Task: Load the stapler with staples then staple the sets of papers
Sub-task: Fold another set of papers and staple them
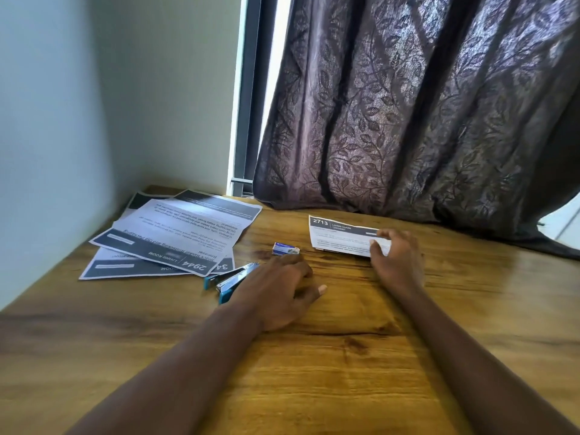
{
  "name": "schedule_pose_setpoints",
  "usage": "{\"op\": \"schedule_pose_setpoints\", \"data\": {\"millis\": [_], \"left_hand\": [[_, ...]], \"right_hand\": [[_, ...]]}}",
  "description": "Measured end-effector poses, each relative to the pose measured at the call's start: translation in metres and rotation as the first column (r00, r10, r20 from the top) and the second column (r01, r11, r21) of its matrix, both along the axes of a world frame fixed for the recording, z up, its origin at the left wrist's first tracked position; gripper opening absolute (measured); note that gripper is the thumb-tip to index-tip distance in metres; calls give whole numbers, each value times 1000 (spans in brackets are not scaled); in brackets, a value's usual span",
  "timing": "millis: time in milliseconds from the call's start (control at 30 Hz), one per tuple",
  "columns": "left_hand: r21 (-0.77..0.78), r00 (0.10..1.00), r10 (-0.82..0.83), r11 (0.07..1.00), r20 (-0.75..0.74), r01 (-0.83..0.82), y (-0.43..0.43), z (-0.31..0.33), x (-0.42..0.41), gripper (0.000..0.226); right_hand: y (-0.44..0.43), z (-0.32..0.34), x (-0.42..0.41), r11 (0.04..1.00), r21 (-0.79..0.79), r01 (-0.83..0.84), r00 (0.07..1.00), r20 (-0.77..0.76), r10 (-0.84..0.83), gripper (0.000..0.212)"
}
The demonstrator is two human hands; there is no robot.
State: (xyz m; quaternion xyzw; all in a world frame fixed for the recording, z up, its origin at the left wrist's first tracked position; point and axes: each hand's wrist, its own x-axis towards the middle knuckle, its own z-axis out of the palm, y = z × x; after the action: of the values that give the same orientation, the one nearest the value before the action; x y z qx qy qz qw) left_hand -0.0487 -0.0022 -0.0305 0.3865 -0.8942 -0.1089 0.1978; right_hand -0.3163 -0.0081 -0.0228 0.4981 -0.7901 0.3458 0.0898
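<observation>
The right hand (398, 262) has its grip closed on the near edge of a folded sheet (339, 235), thumb and fingers pinching it, probably to steady it or draw it closer. Its header reads "2713". The left hand (282, 293) lies relaxed on the bench (345, 372), its grip loose and holding nothing, fingertips near a small blue-and-white staple box (285, 248). Just left of that hand the blue stapler (230, 279) lies hinged open, seemingly ready for loading. Farther left, loose papers (169, 233) overlap; the top one reads "2944" and "LIVING ROOM". A patterned curtain (408, 105) hangs behind.
</observation>
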Motion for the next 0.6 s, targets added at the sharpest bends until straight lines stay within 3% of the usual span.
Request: {"op": "schedule_pose_setpoints", "data": {"millis": [233,367,467,600], "left_hand": [[-136,951,-34,991,-306,-8,11,6,10,25],[-223,908,121,949,-402,-225,0,12,34,27],[-155,874,331,901,-357,-405,-24,23,49,41],[-92,829,551,825,-93,-558,-66,32,55,71]], "right_hand": [[5,1,80,956,-42,-291,956,10,292,28],[2,-7,105,924,89,-373,913,-142,382,35],[3,-8,106,918,176,-356,880,-268,393,39],[4,-8,106,916,187,-356,863,-310,399,35]]}}
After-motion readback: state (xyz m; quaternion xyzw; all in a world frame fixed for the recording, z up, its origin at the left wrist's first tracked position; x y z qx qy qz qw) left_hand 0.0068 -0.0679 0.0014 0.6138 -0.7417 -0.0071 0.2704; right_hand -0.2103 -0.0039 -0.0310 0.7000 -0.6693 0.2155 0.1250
